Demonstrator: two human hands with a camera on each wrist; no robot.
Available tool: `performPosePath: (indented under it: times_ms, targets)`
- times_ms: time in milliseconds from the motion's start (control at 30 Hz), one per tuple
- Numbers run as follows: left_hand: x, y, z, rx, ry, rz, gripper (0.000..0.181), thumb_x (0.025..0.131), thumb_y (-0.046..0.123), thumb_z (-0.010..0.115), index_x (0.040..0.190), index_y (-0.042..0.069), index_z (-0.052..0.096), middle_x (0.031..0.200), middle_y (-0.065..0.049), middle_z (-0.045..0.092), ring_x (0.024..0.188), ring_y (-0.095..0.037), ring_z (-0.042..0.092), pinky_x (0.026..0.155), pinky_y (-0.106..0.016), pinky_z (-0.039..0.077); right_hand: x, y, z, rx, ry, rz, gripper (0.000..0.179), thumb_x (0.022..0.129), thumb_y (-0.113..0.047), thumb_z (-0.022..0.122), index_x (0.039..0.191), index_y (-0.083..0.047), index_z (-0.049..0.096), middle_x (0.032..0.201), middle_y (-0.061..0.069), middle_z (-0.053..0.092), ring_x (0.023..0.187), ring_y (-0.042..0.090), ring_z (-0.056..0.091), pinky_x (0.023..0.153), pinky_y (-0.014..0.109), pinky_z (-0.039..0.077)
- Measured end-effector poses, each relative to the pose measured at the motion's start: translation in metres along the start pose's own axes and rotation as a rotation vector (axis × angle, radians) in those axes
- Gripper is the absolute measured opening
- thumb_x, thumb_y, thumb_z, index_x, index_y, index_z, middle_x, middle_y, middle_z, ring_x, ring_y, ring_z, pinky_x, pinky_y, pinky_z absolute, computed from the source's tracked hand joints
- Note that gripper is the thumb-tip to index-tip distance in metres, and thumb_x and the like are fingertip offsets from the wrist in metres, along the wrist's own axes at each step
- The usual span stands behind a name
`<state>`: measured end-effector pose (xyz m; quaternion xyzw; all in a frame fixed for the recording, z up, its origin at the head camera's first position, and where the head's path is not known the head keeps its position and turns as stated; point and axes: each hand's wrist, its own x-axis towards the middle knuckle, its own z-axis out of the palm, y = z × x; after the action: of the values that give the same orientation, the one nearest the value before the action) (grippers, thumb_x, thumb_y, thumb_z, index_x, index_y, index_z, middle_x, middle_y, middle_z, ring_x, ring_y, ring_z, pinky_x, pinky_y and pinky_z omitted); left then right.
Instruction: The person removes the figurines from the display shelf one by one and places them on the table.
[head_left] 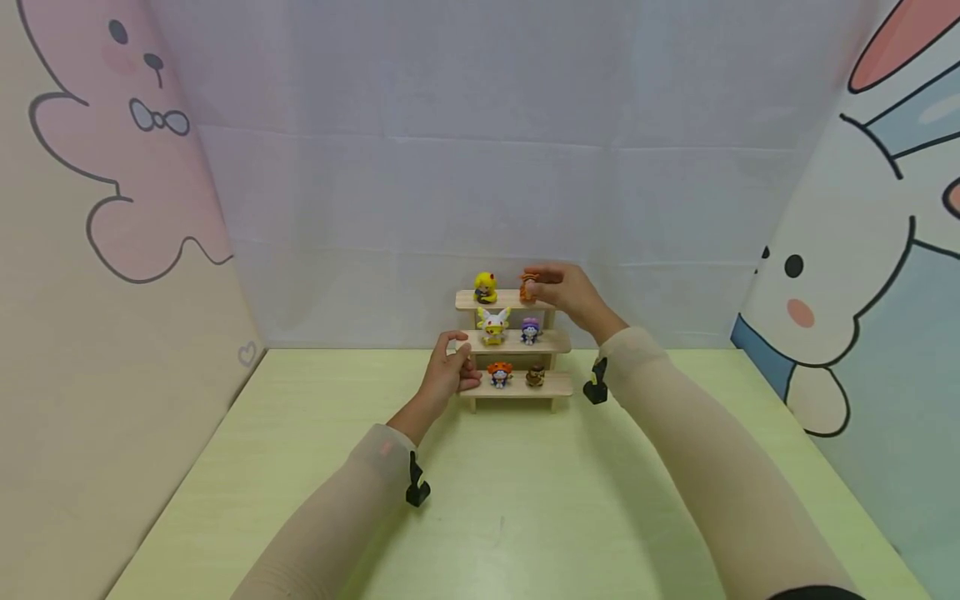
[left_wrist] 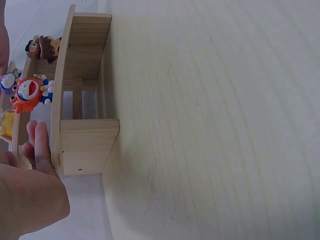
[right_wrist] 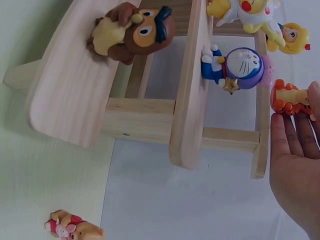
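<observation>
A three-tier wooden display stand (head_left: 555, 385) carries small figurines. At the right of its top tier, my right hand (head_left: 570, 292) pinches an orange tiger figurine (right_wrist: 287, 97) between thumb and fingers. My left hand (head_left: 446, 367) grips the stand's left end at the middle and lower tiers. Left on the top tier sits a yellow-haired figurine (head_left: 486, 288). The middle tier bears a white-eared yellow figurine (head_left: 493, 327) and a purple-hooded blue-and-white cat figurine (right_wrist: 240, 67). On the bottom tier are an orange-hooded cat figurine (left_wrist: 27, 95) and a brown owl figurine (right_wrist: 135, 32).
Beneath the stand is a pale wood-grain table (head_left: 495, 500). A bear figurine in red with a small pink figure (right_wrist: 72, 227) lies low in the right wrist view. Behind hangs a white cloth (head_left: 487, 183); cartoon-printed panels (head_left: 840, 275) flank the table.
</observation>
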<state>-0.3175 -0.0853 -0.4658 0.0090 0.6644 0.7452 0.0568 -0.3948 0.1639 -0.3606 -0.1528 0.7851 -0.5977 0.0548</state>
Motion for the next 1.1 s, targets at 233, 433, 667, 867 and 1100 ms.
performPosePath:
  times_ms: [233, 433, 667, 867, 1100]
  targets:
    - [0.001, 0.0, 0.001, 0.0, 0.008, 0.001, 0.03, 0.112, 0.023, 0.048, 0.14, 0.014, 0.042, 0.082, -0.008, 0.053, 0.066, -0.018, 0.067, 0.063, -0.03, 0.062, -0.003, 0.003, -0.009, 0.003, 0.016, 0.001, 0.047, 0.101, -0.014, 0.069, 0.146, -0.006, 0.057, 0.14, 0.016, 0.063, 0.127, 0.029, 0.061, 0.108, 0.043, 0.051]
    - [0.001, -0.002, 0.0, 0.001, 0.012, 0.0, 0.028, 0.112, 0.023, 0.048, 0.138, 0.015, 0.042, 0.083, -0.008, 0.053, 0.067, -0.017, 0.067, 0.062, -0.029, 0.062, -0.01, 0.003, -0.015, -0.025, 0.027, 0.008, 0.047, 0.101, -0.014, 0.069, 0.146, -0.007, 0.057, 0.139, 0.015, 0.062, 0.126, 0.029, 0.06, 0.108, 0.045, 0.051]
    - [0.001, -0.002, -0.001, 0.009, 0.011, 0.0, 0.031, 0.112, 0.025, 0.048, 0.14, 0.014, 0.042, 0.084, -0.008, 0.054, 0.067, -0.017, 0.067, 0.064, -0.03, 0.062, -0.013, 0.009, -0.027, -0.019, 0.029, 0.023, 0.049, 0.101, -0.017, 0.069, 0.147, -0.007, 0.056, 0.142, 0.018, 0.059, 0.129, 0.032, 0.057, 0.114, 0.049, 0.045]
    - [0.0, -0.001, 0.001, 0.015, 0.007, 0.002, 0.03, 0.112, 0.024, 0.048, 0.14, 0.015, 0.042, 0.085, -0.008, 0.054, 0.068, -0.017, 0.067, 0.067, -0.032, 0.063, -0.023, 0.01, -0.039, -0.064, 0.025, 0.009, 0.048, 0.102, -0.02, 0.069, 0.147, -0.01, 0.057, 0.143, 0.015, 0.06, 0.132, 0.031, 0.055, 0.117, 0.052, 0.04]
    - [-0.001, 0.0, 0.001, 0.005, 0.011, 0.0, 0.028, 0.112, 0.022, 0.049, 0.139, 0.015, 0.043, 0.084, -0.008, 0.053, 0.068, -0.017, 0.067, 0.065, -0.031, 0.063, -0.033, 0.016, -0.053, -0.083, 0.024, 0.012, 0.051, 0.103, -0.023, 0.067, 0.15, -0.01, 0.053, 0.144, 0.014, 0.059, 0.131, 0.03, 0.055, 0.117, 0.053, 0.04]
